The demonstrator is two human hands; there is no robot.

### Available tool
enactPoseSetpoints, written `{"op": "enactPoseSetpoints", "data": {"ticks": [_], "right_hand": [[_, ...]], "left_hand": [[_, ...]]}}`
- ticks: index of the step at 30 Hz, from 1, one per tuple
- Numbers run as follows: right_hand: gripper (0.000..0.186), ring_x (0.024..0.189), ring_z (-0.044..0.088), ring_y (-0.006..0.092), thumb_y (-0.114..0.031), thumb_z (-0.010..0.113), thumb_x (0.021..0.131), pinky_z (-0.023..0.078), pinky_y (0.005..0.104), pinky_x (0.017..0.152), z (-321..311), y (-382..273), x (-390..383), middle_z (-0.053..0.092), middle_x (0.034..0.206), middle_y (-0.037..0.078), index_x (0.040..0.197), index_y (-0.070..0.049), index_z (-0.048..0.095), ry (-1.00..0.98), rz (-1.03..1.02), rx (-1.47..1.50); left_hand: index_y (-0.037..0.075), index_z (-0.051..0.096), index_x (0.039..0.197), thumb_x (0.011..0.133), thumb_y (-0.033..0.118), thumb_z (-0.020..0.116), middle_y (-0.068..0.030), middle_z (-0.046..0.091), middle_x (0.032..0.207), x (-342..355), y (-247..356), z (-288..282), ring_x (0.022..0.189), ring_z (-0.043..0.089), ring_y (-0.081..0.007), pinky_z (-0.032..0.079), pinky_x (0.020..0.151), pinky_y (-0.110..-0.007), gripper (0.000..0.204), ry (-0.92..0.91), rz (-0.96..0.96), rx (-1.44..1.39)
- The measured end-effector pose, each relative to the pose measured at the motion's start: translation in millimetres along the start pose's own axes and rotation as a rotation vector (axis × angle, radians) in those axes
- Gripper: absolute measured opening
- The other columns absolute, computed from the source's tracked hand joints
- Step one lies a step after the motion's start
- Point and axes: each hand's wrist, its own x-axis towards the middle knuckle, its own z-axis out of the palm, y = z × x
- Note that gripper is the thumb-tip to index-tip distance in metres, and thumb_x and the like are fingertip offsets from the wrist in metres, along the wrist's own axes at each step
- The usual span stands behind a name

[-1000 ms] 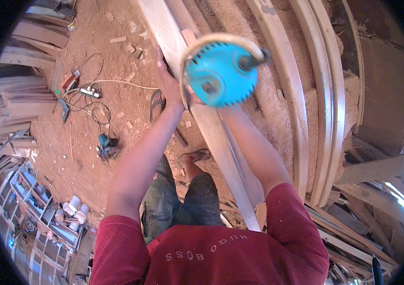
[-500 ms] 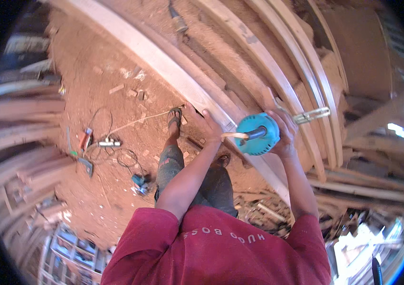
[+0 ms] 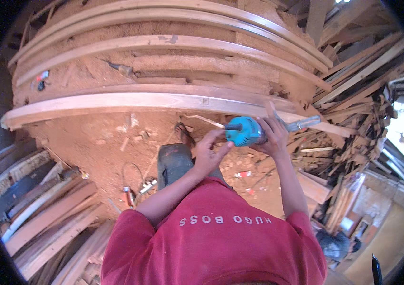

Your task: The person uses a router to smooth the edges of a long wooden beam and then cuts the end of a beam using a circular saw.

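Note:
A corded power tool with a teal rear housing (image 3: 241,132) lies nearly sideways in front of me, its slotted metal end pointing right. My right hand (image 3: 273,135) wraps the body of the tool near its middle. At the cord end, my left hand (image 3: 207,153) has its thumb and fingertips around the rear edge of the housing. A pale cord (image 3: 205,119) runs from the tool's dark sleeve toward the left. Just beyond the tool lies a long, pale, planed wooden beam (image 3: 149,101) with a small marked patch on its face.
Several long beams (image 3: 183,43) lie across sawdust farther away. Offcuts (image 3: 354,137) are heaped at right, and boards (image 3: 57,209) are stacked at lower left. Cables and an orange-red tool (image 3: 128,195) lie on the dirt floor by my leg. Another person (image 3: 333,244) is at lower right.
My view has swung round, so the beams now run across it. The tool has turned from end-on to nearly sideways. My left hand has come from beside the beam to the tool's rear.

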Motion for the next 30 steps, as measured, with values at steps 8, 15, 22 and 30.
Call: {"op": "enactPoseSetpoints", "data": {"ticks": [8,15,22,30], "right_hand": [[0.089,0.093,0.065,0.0301,-0.040,0.089,0.044,0.052,0.0462,0.082,-23.4,-110.9,-155.5,0.066,0.104,0.009,0.125,-0.012,0.063,0.090,0.430,-0.084],[0.079,0.092,0.066,0.0345,-0.031,0.086,0.056,0.055,0.0448,0.083,16.9,-248.9,-269.0,0.066,0.107,0.014,0.126,-0.005,0.060,0.174,1.081,-0.140],[0.072,0.089,0.067,0.0298,-0.030,0.082,0.062,0.053,0.0435,0.077,96.9,-491.9,-275.5,0.068,0.099,0.018,0.124,-0.001,0.058,0.825,2.135,-0.076],[0.070,0.097,0.065,0.0285,-0.028,0.079,0.073,0.051,0.0405,0.084,221.7,-730.5,-78.3,0.066,0.107,0.018,0.129,0.004,0.052,1.223,2.664,-0.780]], "left_hand": [[0.000,0.070,0.110,0.091,0.019,0.073,-0.0086,0.072,0.096,-54.0,6.1,-5.2,0.087,0.066,-0.0124,0.054,0.076,-0.030,0.027,-0.558,-0.257,-0.052],[0.002,0.070,0.113,0.093,0.031,0.069,-0.0175,0.072,0.100,-57.5,8.3,-29.1,0.093,0.070,-0.0279,0.055,0.081,-0.038,0.035,-1.243,-0.094,0.346],[0.001,0.069,0.112,0.094,0.039,0.065,-0.0212,0.071,0.100,9.4,-5.9,-98.8,0.091,0.070,-0.0289,0.053,0.081,-0.039,0.042,-1.443,-0.249,0.724],[0.002,0.062,0.123,0.089,0.037,0.070,-0.0214,0.062,0.124,125.8,-51.8,-188.6,0.118,0.056,-0.0369,0.045,0.099,-0.048,0.050,-1.549,0.504,0.974]]}}
